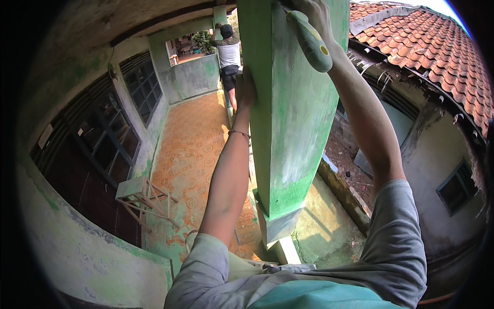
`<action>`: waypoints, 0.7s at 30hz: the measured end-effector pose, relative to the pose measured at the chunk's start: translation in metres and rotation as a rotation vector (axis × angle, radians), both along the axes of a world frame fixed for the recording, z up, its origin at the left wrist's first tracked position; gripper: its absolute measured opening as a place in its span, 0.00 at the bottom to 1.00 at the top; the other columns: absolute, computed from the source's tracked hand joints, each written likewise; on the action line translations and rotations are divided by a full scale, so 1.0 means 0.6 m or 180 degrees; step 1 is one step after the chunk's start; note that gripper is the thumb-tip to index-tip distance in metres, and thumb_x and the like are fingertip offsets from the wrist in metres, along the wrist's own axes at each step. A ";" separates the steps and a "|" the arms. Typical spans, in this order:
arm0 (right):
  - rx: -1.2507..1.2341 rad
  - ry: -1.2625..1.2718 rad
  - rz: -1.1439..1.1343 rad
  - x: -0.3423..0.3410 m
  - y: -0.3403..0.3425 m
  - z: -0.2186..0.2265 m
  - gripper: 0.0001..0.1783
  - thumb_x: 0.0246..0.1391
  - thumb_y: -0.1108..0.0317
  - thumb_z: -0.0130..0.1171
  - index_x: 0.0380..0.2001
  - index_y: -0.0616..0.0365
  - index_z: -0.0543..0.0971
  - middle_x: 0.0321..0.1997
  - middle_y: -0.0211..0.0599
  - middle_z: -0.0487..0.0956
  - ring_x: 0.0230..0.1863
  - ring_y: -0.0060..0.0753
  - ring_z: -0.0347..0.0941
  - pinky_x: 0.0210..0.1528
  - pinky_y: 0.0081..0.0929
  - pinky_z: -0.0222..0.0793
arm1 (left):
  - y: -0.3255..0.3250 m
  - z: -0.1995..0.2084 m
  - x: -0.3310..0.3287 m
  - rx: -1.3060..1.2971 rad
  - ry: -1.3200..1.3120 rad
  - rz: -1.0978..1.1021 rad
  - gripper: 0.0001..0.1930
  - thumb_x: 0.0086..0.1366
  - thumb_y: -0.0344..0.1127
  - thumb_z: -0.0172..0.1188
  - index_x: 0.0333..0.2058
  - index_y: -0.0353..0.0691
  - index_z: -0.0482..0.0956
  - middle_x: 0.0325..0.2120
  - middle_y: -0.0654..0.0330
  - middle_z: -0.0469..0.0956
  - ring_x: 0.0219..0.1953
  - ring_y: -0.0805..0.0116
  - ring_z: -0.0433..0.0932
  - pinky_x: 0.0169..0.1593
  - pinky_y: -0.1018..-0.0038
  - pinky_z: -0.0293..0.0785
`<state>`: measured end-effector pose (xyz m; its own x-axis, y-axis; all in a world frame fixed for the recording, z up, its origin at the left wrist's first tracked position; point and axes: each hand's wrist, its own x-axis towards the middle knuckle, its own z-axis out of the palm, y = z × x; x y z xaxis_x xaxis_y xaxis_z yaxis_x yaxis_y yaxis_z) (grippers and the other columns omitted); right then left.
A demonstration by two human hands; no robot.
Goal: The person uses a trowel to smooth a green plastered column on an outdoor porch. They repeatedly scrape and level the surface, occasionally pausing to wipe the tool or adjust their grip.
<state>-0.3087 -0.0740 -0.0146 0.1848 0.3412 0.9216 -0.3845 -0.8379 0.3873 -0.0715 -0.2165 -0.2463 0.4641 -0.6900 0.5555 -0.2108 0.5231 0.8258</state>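
Note:
A square green pillar [296, 113] with worn, whitish patches rises directly in front of me. My right hand [315, 15] is raised high against its upper part, partly cut off by the top edge of the picture. It is closed on a scraper [310, 42] with a thick grey-green handle, the butt end hanging down past my wrist. Only a sliver of the tool's dark metal shows. Lower down, my left hand [246, 90] holds the pillar's left side at its far edge, its fingers partly hidden. A thin bracelet [240, 135] circles that wrist.
Far below lies an orange patterned tile floor [190, 139]. A small wooden stool [146, 198] stands by the dark door on the left. Another person [228, 51] in a cap works at a farther post. A tiled roof [427, 44] and neighbouring wall are at right.

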 end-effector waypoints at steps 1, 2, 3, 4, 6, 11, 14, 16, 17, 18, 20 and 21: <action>0.0060 0.0049 -0.0084 -0.003 -0.005 -0.002 0.13 0.51 0.75 0.66 0.42 0.56 0.82 0.35 0.39 0.74 0.41 0.45 0.73 0.46 0.39 0.69 | 0.005 -0.002 0.000 -0.0008 -0.0006 0.0010 0.45 0.74 0.72 0.37 0.56 0.25 0.71 0.47 0.35 0.78 0.51 0.42 0.78 0.55 0.54 0.69; 0.0140 0.0082 -0.0038 -0.002 -0.011 -0.019 0.13 0.51 0.76 0.66 0.41 0.56 0.83 0.36 0.39 0.74 0.41 0.45 0.73 0.46 0.39 0.70 | 0.011 -0.003 -0.005 -0.0010 -0.0005 0.0006 0.46 0.74 0.73 0.37 0.55 0.24 0.71 0.46 0.36 0.78 0.51 0.41 0.78 0.55 0.54 0.69; 0.0199 0.0095 0.0007 -0.003 -0.010 -0.039 0.13 0.51 0.76 0.66 0.41 0.56 0.83 0.36 0.39 0.74 0.42 0.45 0.73 0.46 0.39 0.70 | 0.014 -0.002 -0.007 -0.0031 -0.0019 0.0000 0.47 0.73 0.74 0.37 0.54 0.24 0.71 0.46 0.36 0.78 0.51 0.41 0.78 0.55 0.54 0.69; 0.0259 0.0108 0.0050 -0.004 -0.010 -0.053 0.13 0.51 0.76 0.67 0.41 0.56 0.83 0.36 0.39 0.74 0.42 0.46 0.73 0.46 0.39 0.70 | 0.017 -0.002 -0.010 -0.0022 -0.0015 0.0061 0.46 0.73 0.74 0.37 0.53 0.24 0.72 0.45 0.37 0.79 0.51 0.41 0.78 0.54 0.54 0.69; 0.0035 0.0111 -0.0097 -0.008 -0.008 -0.039 0.13 0.52 0.75 0.66 0.43 0.56 0.83 0.37 0.39 0.75 0.43 0.46 0.73 0.47 0.39 0.70 | 0.017 0.007 -0.016 -0.0031 -0.0011 0.0193 0.46 0.74 0.73 0.36 0.52 0.25 0.72 0.45 0.38 0.79 0.50 0.42 0.78 0.54 0.56 0.69; 0.0016 -0.0007 0.0067 -0.001 -0.012 0.003 0.12 0.53 0.74 0.65 0.42 0.55 0.83 0.36 0.39 0.74 0.43 0.46 0.73 0.48 0.41 0.70 | 0.032 0.014 -0.002 -0.0142 -0.0078 -0.0352 0.39 0.79 0.66 0.34 0.60 0.31 0.73 0.48 0.51 0.80 0.49 0.61 0.78 0.53 0.65 0.73; -0.0149 -0.0002 0.0080 0.010 -0.023 -0.009 0.13 0.51 0.73 0.65 0.42 0.54 0.83 0.36 0.38 0.74 0.42 0.46 0.73 0.47 0.41 0.69 | 0.021 -0.004 0.021 -0.0142 -0.0199 -0.0053 0.37 0.81 0.63 0.33 0.59 0.31 0.75 0.47 0.51 0.80 0.48 0.64 0.78 0.52 0.65 0.74; -0.0260 0.0022 -0.0077 -0.012 -0.034 -0.005 0.14 0.49 0.72 0.66 0.42 0.54 0.83 0.35 0.37 0.73 0.42 0.46 0.73 0.46 0.41 0.68 | 0.026 0.010 -0.049 -0.0099 -0.0013 0.0273 0.44 0.77 0.70 0.31 0.56 0.28 0.76 0.47 0.44 0.80 0.49 0.52 0.79 0.55 0.57 0.70; -0.0104 0.0090 -0.0055 -0.015 -0.035 0.028 0.14 0.50 0.72 0.66 0.42 0.53 0.83 0.36 0.37 0.73 0.42 0.46 0.73 0.46 0.41 0.69 | 0.022 0.018 -0.035 -0.0004 -0.0123 0.0156 0.44 0.77 0.69 0.31 0.56 0.28 0.76 0.47 0.44 0.80 0.49 0.52 0.79 0.55 0.57 0.71; -0.0036 0.0030 0.0002 -0.008 -0.024 0.035 0.13 0.50 0.72 0.66 0.42 0.53 0.83 0.36 0.37 0.73 0.43 0.46 0.73 0.46 0.41 0.69 | 0.020 0.016 -0.004 0.0121 -0.0216 0.0070 0.44 0.78 0.69 0.31 0.56 0.28 0.76 0.48 0.45 0.81 0.49 0.53 0.79 0.55 0.57 0.71; 0.0120 -0.0072 0.0030 0.002 -0.018 0.037 0.13 0.50 0.72 0.66 0.41 0.53 0.83 0.36 0.37 0.74 0.43 0.46 0.73 0.47 0.41 0.69 | 0.021 0.010 0.008 0.0325 -0.0322 -0.0171 0.44 0.78 0.69 0.31 0.57 0.28 0.76 0.48 0.46 0.81 0.49 0.55 0.80 0.54 0.58 0.72; 0.0298 -0.0104 0.0272 0.003 -0.026 0.015 0.12 0.50 0.72 0.66 0.40 0.54 0.83 0.37 0.38 0.74 0.44 0.46 0.73 0.47 0.41 0.69 | 0.034 0.016 -0.005 0.0393 -0.0332 -0.0316 0.43 0.78 0.68 0.31 0.58 0.28 0.76 0.48 0.46 0.82 0.49 0.56 0.80 0.53 0.58 0.72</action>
